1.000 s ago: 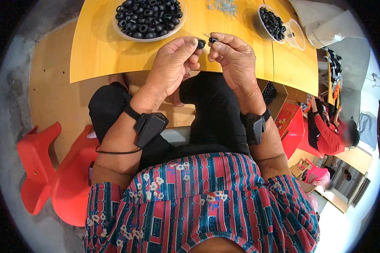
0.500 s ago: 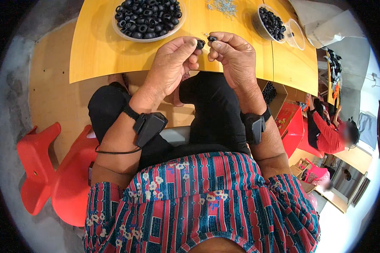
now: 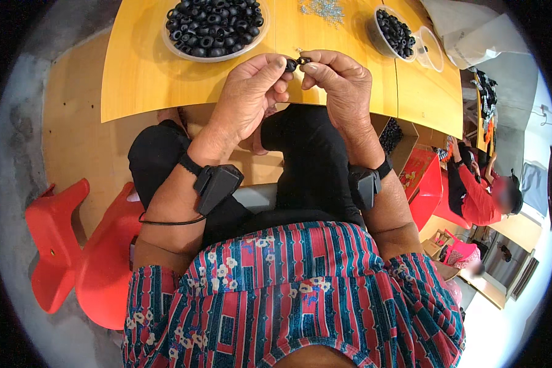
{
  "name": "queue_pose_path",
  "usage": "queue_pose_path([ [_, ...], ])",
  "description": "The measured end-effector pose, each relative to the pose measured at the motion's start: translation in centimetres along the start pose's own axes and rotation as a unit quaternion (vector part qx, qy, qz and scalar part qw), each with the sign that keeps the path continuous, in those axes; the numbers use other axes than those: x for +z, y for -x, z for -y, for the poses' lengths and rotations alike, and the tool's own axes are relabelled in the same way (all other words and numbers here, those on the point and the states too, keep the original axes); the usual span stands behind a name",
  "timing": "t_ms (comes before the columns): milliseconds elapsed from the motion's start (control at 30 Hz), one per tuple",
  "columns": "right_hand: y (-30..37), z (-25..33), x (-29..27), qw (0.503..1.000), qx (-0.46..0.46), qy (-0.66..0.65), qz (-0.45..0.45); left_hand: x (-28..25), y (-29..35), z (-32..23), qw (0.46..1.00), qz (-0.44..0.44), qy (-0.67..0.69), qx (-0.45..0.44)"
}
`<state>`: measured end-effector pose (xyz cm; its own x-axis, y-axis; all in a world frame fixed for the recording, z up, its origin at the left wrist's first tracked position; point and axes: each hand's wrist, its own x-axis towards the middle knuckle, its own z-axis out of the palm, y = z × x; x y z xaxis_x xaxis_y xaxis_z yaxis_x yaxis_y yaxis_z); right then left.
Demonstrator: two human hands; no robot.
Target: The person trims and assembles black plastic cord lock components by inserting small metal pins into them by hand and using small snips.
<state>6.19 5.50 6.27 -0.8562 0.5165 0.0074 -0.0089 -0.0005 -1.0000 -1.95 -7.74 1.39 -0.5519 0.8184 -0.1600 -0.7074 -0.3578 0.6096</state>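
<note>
You held both hands over the bench [image 3: 165, 92], close to the middle of its near edge, with their fingertips nearly meeting. The thumb and fingers of your left hand [image 3: 254, 76] were clamped on a black ring-shaped piece [image 3: 291, 65], while those of your right hand [image 3: 343, 73] pinched a smaller black loop [image 3: 303, 61] just beside it; whether the two pieces touched, you could not tell. Toward the bench's left edge, beyond your left hand, stood a clear round bowl [image 3: 216, 59] heaped with black rings [image 3: 214, 27]. Farther from the near edge, between that bowl and the right-hand containers, small silvery pieces [image 3: 325, 11] lay scattered. Toward the right edge stood a clear tub [image 3: 380, 43] of black pieces [image 3: 395, 30], with a clear round container [image 3: 434, 55] right beside it. Below the near edge, right of your knees, an open box [image 3: 405, 150] held more dark pieces.
</note>
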Motion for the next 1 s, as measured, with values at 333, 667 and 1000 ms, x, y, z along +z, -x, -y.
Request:
queue_pose_path([
  [333,0.03,-0.2,0.18,0.999,-0.02,0.036,-0.014,0.08,0.0,0.07,1.0,-0.013,-0.011,-0.004],
  [667,0.14,-0.82,-0.03,0.999,0.004,-0.034,-0.019,0.34,0.03,0.07,1.0,-0.025,-0.003,0.003],
  [1000,0.18,-0.42,-0.12,1.0,-0.01,0.024,0.0,0.19,0.05,0.05,1.0,-0.015,-0.012,-0.002],
])
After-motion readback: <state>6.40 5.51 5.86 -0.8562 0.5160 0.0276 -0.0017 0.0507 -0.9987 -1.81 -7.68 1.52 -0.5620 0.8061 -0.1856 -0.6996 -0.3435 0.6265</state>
